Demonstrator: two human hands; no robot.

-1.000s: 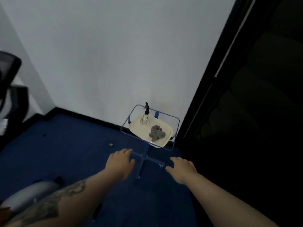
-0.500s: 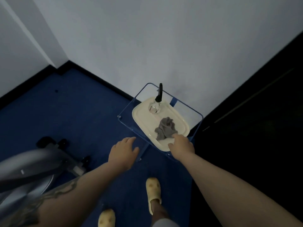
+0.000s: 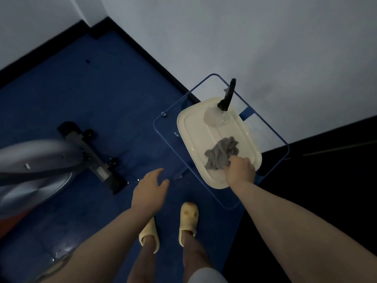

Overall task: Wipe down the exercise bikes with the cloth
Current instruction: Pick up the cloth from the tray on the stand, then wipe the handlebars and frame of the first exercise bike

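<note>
The right hand (image 3: pixel 240 170), which half a second ago was only touching the tray's near edge, is now closing its fingers on the crumpled grey cloth (image 3: pixel 221 153) lying in the cream plastic tray (image 3: pixel 195 144). The left hand (image 3: pixel 150 188) is still hovering, fingers apart and empty. The tray is sitting on a blue wire-framed table (image 3: pixel 284 144) against the white wall (image 3: pixel 244 37), on blue carpet (image 3: pixel 91 88), with a silver exercise bike (image 3: pixel 36 158) standing to the left.

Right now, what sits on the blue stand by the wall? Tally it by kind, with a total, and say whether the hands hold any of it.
Trays: 1, the cream tray.
Cloths: 1, the grey cloth, gripped at its near edge by the right hand.
Spray bottles: 1, the clear spray bottle with a black top.
Total: 3.
The left hand is open and holds nothing.
</note>
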